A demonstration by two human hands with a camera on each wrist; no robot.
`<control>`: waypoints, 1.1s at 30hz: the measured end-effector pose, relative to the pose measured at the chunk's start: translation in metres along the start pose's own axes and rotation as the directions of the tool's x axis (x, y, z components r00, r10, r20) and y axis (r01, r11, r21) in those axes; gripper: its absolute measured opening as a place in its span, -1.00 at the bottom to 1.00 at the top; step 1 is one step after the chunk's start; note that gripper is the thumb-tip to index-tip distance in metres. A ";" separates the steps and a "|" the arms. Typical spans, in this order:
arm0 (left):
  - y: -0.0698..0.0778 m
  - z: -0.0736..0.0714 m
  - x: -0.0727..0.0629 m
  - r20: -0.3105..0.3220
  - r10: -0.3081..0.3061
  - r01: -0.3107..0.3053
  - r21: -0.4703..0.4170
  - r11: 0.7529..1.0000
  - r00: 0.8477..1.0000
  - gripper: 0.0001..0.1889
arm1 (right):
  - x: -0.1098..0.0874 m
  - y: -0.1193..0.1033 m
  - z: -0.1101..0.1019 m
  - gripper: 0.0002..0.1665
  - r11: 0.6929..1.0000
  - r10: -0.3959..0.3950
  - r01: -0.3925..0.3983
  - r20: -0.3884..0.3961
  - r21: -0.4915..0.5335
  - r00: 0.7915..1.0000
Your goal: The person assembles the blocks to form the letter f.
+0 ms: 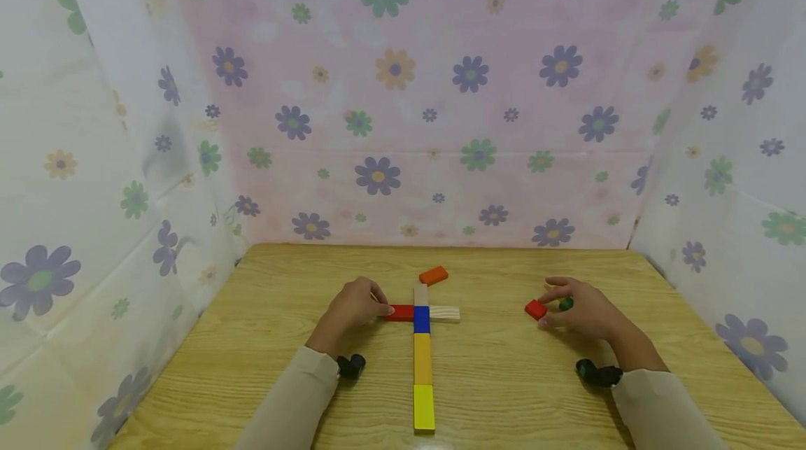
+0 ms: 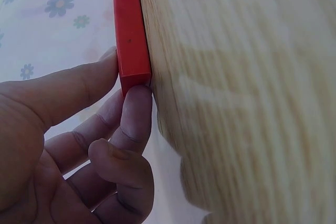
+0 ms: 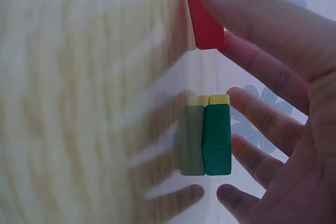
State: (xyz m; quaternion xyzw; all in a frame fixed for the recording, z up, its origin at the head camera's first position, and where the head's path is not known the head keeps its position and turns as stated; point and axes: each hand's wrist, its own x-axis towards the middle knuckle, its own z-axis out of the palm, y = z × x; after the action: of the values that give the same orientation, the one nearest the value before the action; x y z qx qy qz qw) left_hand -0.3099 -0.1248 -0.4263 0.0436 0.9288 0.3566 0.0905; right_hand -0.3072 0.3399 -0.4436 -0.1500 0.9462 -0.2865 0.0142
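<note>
My left hand (image 1: 354, 308) pinches the outer end of a long red block (image 1: 401, 313) flat on the table. That block's inner end meets a blue block (image 1: 422, 320) at the middle of a cross of blocks. A plain wood block (image 1: 446, 313) is its right arm, and a tan block (image 1: 420, 294) extends from the far side. Toward me run an orange-yellow block (image 1: 422, 359) and a yellow block (image 1: 424, 408). Off to the right, my right hand (image 1: 588, 311) holds a small red block (image 1: 536, 309) between thumb and finger. Under its other fingers stands a green block (image 3: 217, 140).
An orange block (image 1: 434, 275) lies askew just beyond the cross's far end. A yellow block end (image 3: 219, 99) shows by the green block in the right wrist view. Flowered cloth (image 1: 428, 100) encloses the wooden table (image 1: 491, 380) at the back and sides.
</note>
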 end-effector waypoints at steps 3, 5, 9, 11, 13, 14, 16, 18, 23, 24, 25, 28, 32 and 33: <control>0.000 -0.001 0.001 -0.003 -0.003 0.003 -0.001 1.000 1.000 -0.81 | -0.001 -0.001 0.000 -0.46 1.000 0.011 -0.011 -0.002 -0.005 1.000; 0.000 -0.001 0.001 -0.003 -0.004 0.004 0.000 1.000 1.000 -0.81 | -0.001 -0.001 0.000 -0.48 1.000 0.018 -0.018 -0.004 -0.007 1.000; 0.000 0.000 0.003 -0.005 -0.004 0.004 0.001 1.000 1.000 -0.81 | 0.000 -0.001 0.000 -0.51 0.999 0.038 -0.038 -0.005 -0.004 0.999; 0.000 0.001 0.003 -0.004 -0.006 0.006 -0.001 1.000 1.000 -0.81 | 0.000 -0.002 0.001 -0.51 0.999 0.048 -0.048 -0.007 -0.009 0.999; 0.000 0.001 0.002 0.000 -0.008 0.008 -0.007 1.000 1.000 -0.81 | 0.000 -0.002 0.001 -0.52 0.998 0.056 -0.056 -0.005 -0.011 0.998; 0.000 0.001 0.002 0.003 -0.010 0.010 -0.010 1.000 1.000 -0.82 | 0.000 -0.003 0.001 -0.52 0.998 0.058 -0.058 -0.008 -0.013 0.998; -0.001 0.001 0.002 0.007 -0.009 0.009 -0.015 1.000 1.000 -0.82 | 0.000 -0.004 0.001 -0.53 0.998 0.061 -0.061 -0.006 -0.015 0.998; -0.001 0.001 0.001 0.011 -0.003 0.003 -0.019 1.000 1.000 -0.82 | 0.000 -0.004 0.001 -0.53 0.998 0.061 -0.061 -0.005 -0.014 0.998; -0.002 0.002 0.002 0.012 0.015 -0.015 -0.014 1.000 1.000 -0.82 | 0.001 -0.007 0.002 -0.51 0.998 0.064 -0.064 -0.007 -0.019 0.998; -0.002 0.002 0.002 0.012 0.018 -0.018 -0.013 1.000 1.000 -0.82 | 0.001 -0.007 0.002 -0.50 0.998 0.066 -0.066 -0.009 -0.022 0.998; -0.002 0.002 0.002 0.012 0.018 -0.018 -0.012 1.000 1.000 -0.82 | 0.001 -0.008 0.003 -0.50 0.997 0.069 -0.070 -0.009 -0.024 0.998; -0.002 0.001 0.002 0.013 0.015 -0.015 -0.012 1.000 1.000 -0.82 | 0.001 -0.010 0.004 -0.49 0.997 0.076 -0.077 -0.019 -0.032 0.997; -0.002 0.001 0.001 0.022 0.003 -0.003 -0.024 1.000 1.000 -0.83 | 0.002 -0.011 0.006 -0.51 0.996 0.081 -0.083 -0.031 -0.039 0.996; -0.002 0.001 0.001 0.023 0.000 0.001 -0.026 1.000 1.000 -0.83 | 0.002 -0.011 0.007 -0.51 0.996 0.081 -0.083 -0.033 -0.043 0.996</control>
State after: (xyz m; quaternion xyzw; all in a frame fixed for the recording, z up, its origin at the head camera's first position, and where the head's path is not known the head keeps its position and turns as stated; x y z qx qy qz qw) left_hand -0.3111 -0.1255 -0.4284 0.0463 0.9231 0.3680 0.1020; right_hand -0.3055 0.3269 -0.4432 -0.1067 0.9577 -0.2670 0.0076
